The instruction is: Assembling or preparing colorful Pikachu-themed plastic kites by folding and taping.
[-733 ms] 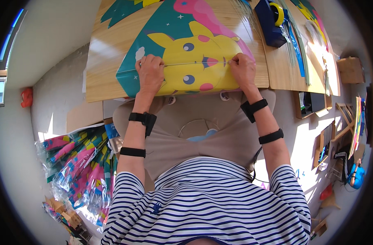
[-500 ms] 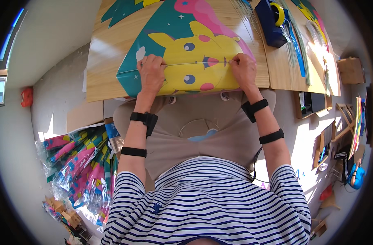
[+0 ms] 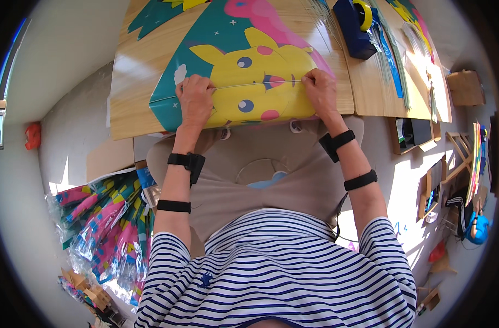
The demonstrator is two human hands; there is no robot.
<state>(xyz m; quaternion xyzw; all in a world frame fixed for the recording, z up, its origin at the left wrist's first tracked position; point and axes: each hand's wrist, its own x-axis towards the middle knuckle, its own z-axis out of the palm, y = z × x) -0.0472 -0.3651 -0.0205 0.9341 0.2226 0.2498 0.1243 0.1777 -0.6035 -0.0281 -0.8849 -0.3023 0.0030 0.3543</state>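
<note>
A large teal, pink and yellow printed sheet (image 3: pixel 200 57), kite-like and showing a cartoon animal face, lies on the wooden table (image 3: pixel 132 90). Across its width runs a thin, pale rod (image 3: pixel 244 85). My left hand (image 3: pixel 196 103) is closed at the left part of this line, knuckles up, over the teal and yellow print. At the right end, my right hand (image 3: pixel 321 94) pinches the rod between thumb and forefinger. The sheet's near edge curves down over the table's front edge. My fingertips on the left are partly hidden under the hand.
At the back right stands a dark blue tape dispenser (image 3: pixel 354 33) with a yellow tape roll (image 3: pixel 364 16). Bundles of thin rods (image 3: pixel 394 60) lie beside it. Several wrapped colourful bundles (image 3: pixel 104 229) fill the floor at left. A cardboard box (image 3: pixel 465 87) is far right.
The whole view has shifted slightly, the table and sheet appearing a little further left. Both hands keep their grip in about the same places on the sheet.
</note>
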